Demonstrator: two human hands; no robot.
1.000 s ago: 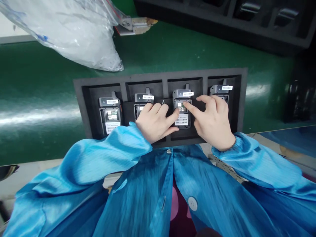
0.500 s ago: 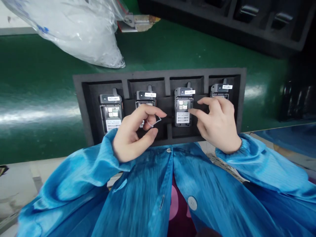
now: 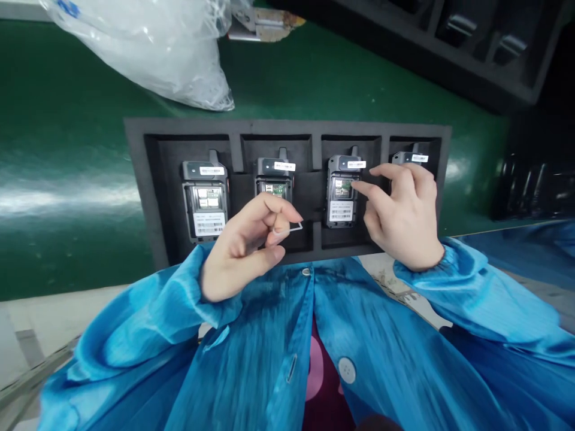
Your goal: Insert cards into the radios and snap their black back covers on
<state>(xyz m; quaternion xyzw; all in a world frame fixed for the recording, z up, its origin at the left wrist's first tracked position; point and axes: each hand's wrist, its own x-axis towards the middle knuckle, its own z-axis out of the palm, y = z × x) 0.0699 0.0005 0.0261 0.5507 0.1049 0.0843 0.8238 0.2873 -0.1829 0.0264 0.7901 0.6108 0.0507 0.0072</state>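
A black foam tray [image 3: 276,127] holds handheld devices with their backs uncovered, each in its own compartment. Between the fingers of my left hand [image 3: 251,245] is a thin pale frame-like piece [image 3: 295,227], in front of the second device [image 3: 275,179] from the left. My right hand [image 3: 402,212] has its index fingertip at the slot area of the third device [image 3: 342,209]; its fingers are apart and nothing shows in them. The leftmost device [image 3: 205,200] lies with its label and card slots visible. My right hand partly covers the rightmost device [image 3: 406,157].
A clear plastic bag [image 3: 166,54] of white material lies at the upper left, beside a metal piece [image 3: 265,25] with a worn end. Another black tray [image 3: 404,60] crosses the upper right of the green table [image 3: 58,149]. Dark glossy objects [image 3: 534,185] stand at the right.
The view has shifted slightly, so tray and devices appear moved. The pale piece has turned in my left hand. My right index fingertip now sits higher on the third device.
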